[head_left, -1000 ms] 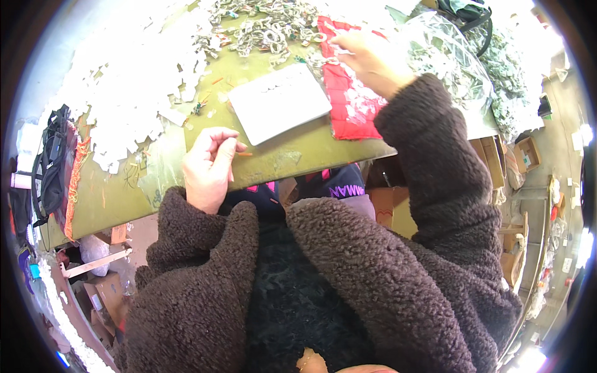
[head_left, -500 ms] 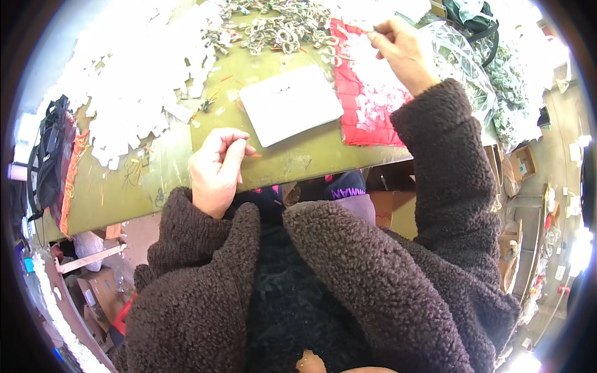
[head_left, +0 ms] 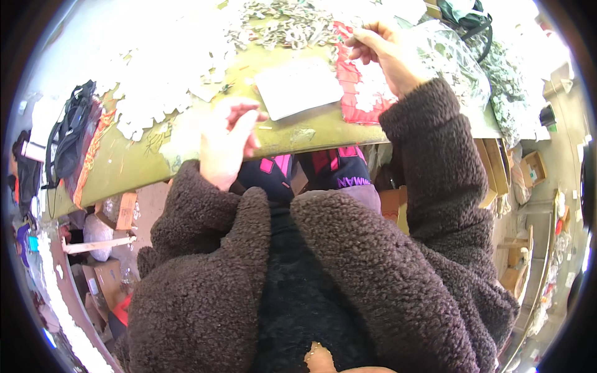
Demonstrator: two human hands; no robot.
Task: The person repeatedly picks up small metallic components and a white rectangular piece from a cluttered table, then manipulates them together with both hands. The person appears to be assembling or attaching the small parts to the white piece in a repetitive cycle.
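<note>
My left hand (head_left: pixel 227 140) is over the table's near edge, left of a white flat box-like block (head_left: pixel 298 90). Its fingers are loosely bent and apart, washed out by glare, and I see nothing in them. My right hand (head_left: pixel 393 59) reaches to the far end of a red quilted cloth (head_left: pixel 354 112). Thumb and forefinger are pinched together there; whatever they hold is too small to make out. Small clear and whitish pieces (head_left: pixel 372 93) lie on the cloth. Beyond the block is a pile of greyish-green ring-shaped loops (head_left: pixel 289 31).
A large heap of white pieces (head_left: pixel 168 74) covers the table's (head_left: pixel 124 177) left side. A clear plastic bag (head_left: pixel 451 56) and a green netted heap (head_left: pixel 507 93) lie at right. A black bag (head_left: pixel 71 133) hangs at the left edge. Cardboard boxes (head_left: pixel 109 283) stand below.
The whole view has shifted slightly. My left hand's fingers have loosened from a pinch. My right hand stays over the cloth's far end, its fingers still pinched.
</note>
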